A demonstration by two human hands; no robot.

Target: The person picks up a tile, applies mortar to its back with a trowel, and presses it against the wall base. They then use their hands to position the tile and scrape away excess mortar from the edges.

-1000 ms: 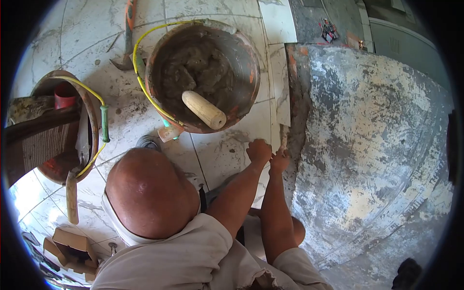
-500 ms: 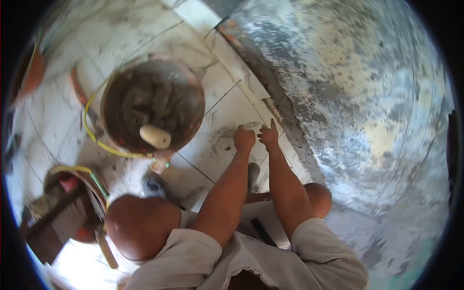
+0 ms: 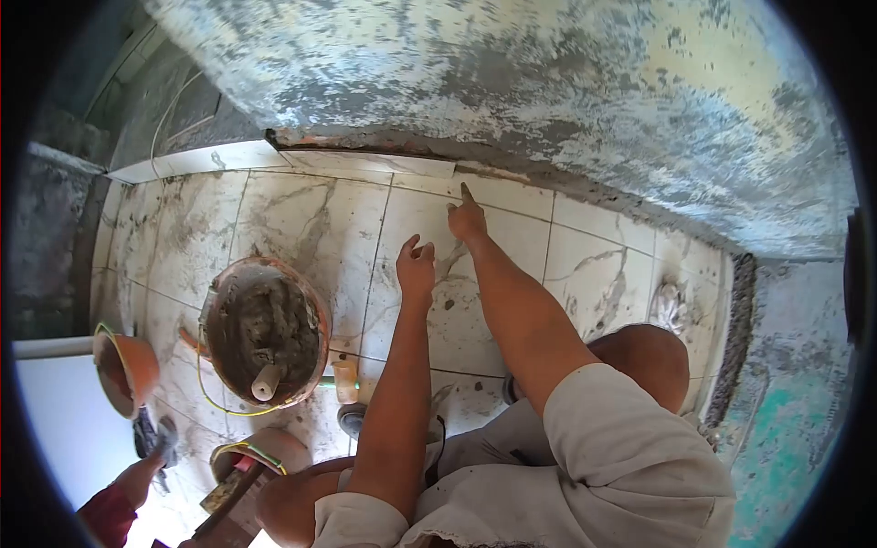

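One white tile strip [image 3: 365, 163] beyond both hands [image 3: 416, 270], nearer the right [image 3: 467, 222].

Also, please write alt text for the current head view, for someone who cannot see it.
A person's empty right hand points toward the foot of a patchy wall, above a marbled tile floor, with the left hand partly open beside it. At left stands a bucket of grey mortar with a wooden handle in it.

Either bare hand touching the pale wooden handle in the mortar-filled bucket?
No, the left hand and right hand are over white tiles, away from the handle.
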